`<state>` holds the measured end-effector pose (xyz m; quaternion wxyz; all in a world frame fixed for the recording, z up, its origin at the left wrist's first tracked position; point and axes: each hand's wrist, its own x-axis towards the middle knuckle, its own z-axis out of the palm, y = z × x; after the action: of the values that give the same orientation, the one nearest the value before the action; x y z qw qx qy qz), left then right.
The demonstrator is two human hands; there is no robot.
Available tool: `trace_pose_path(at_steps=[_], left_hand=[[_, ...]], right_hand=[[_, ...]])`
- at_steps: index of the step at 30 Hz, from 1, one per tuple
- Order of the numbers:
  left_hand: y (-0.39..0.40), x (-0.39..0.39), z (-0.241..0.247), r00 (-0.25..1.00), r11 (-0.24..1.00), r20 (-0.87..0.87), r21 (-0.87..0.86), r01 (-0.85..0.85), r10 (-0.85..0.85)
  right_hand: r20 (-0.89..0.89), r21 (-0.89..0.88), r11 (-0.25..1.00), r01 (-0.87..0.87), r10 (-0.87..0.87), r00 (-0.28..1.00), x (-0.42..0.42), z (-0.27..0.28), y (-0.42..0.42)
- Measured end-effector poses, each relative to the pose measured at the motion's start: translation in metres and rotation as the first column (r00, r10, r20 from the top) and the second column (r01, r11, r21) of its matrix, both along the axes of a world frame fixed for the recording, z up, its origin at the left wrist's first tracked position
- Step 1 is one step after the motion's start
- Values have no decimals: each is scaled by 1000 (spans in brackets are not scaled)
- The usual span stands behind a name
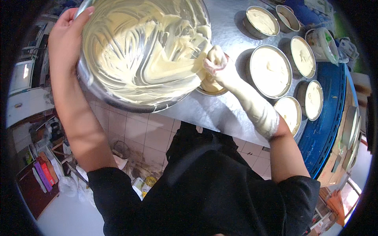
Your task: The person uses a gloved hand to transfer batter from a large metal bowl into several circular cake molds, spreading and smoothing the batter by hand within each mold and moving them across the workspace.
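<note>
My left hand [69, 32] grips the rim of a large metal mixing bowl [85, 70], which is tilted towards the right. Pale yellow batter [165, 65] is smeared over the inside of the bowl. My right hand [217, 63], coated with batter up to the forearm, is curled at the bowl's right edge; whether it holds a tool cannot be told. Directly beneath it stands a round cake tin [214, 93] with batter in it, partly hidden by the bowl and hand. Further right, several round tins, such as a large one [270, 70], contain pale batter.
The tins stand on a metal table [200, 110]. At the upper right is a tin [288, 18] whose inner wall shows, near a plastic tub [322, 44] with a bag over it. A blue surface [313, 141] adjoins the table's right side. Tiled floor [135, 126] lies below.
</note>
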<state>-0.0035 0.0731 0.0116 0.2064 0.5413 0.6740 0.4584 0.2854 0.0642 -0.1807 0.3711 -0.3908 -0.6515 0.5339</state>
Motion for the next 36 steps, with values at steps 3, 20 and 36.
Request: trace_pose_path(at_steps=[3,20,36], left_hand=[[-2,3,2,997,999,-70,-25,-41,39],[-25,24,-2,997,999,-68,16,-42,43],[-26,25,10,997,996,58,-77,51,-47]], right_hand=[[179,171,946,-277,246,953,3,35,15],[668,-44,905,-424,342,661,-210,-17,164],[250,27,892,-452,432,867,-195,-2,100]])
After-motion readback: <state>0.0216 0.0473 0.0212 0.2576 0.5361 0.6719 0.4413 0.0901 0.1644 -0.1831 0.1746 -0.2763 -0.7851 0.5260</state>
